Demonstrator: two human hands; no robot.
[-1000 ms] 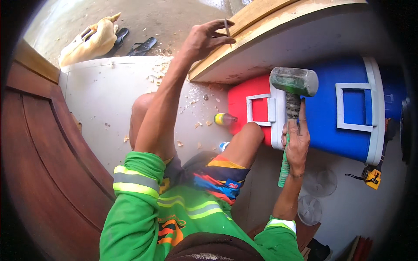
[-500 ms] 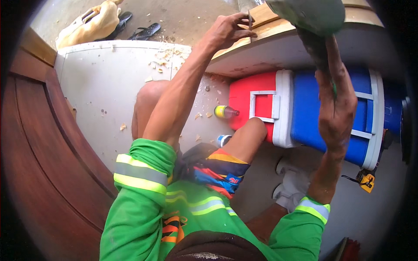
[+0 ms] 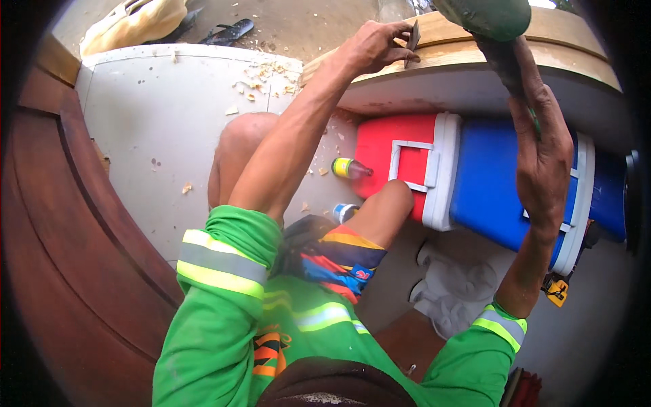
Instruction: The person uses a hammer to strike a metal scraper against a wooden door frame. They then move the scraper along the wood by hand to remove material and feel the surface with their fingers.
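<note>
Left arm reaches forward and slightly right; left hand [image 3: 377,49] has its grip pinching the blade [image 3: 413,42], thumb against fingers, blade roughly upright by the beam [image 3: 461,53], contact with the wood unclear. Hammer [image 3: 489,20] sits at top edge, head overlapping the beam in view. Right hand [image 3: 544,152], forearm raised, grip wrapped round the handle, a finger extended along it.

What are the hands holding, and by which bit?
The right hand grips a thick-headed, dark green hammer by its handle. The left hand pinches a thin, flat, dark piece; exactly where is unclear.
</note>
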